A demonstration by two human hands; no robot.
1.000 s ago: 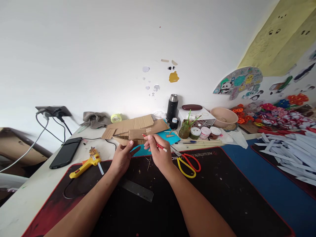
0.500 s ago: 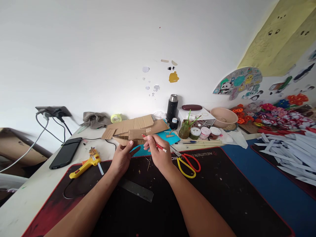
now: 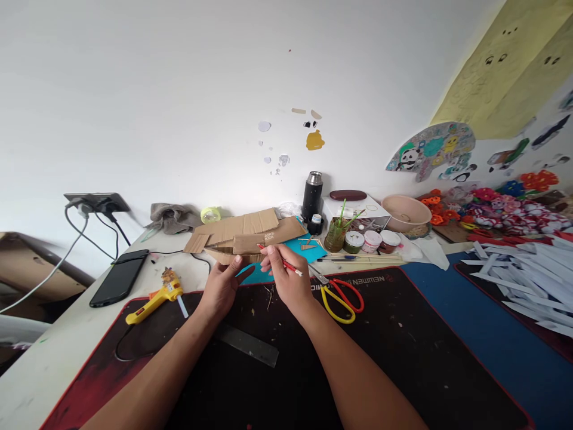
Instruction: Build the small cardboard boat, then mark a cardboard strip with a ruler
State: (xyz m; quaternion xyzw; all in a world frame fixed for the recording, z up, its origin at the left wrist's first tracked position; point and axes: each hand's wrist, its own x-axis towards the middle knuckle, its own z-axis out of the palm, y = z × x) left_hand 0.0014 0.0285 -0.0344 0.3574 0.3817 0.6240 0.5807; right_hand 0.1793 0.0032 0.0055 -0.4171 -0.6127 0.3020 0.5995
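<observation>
My left hand (image 3: 225, 282) grips the near edge of a brown cardboard piece (image 3: 248, 244), thumb on top and fingers underneath. This piece carries pale printed letters and has an opening at its left side. In my right hand (image 3: 286, 276) is a red pencil (image 3: 290, 267), its tip touching or just above the cardboard and its other end pointing to the lower right. Scissors (image 3: 339, 300) with one yellow and one red handle lie right of my right hand. Below my hands a dark flat ruler (image 3: 249, 344) rests on the black mat (image 3: 380, 346).
A yellow hot glue gun (image 3: 154, 300) and a black phone (image 3: 120, 278) lie to the left. More cardboard (image 3: 242, 223) sits behind. A black thermos (image 3: 312, 197), paint jars (image 3: 372, 241) and a beige bowl (image 3: 406, 213) stand at the back; paper strips (image 3: 532, 283) are piled right.
</observation>
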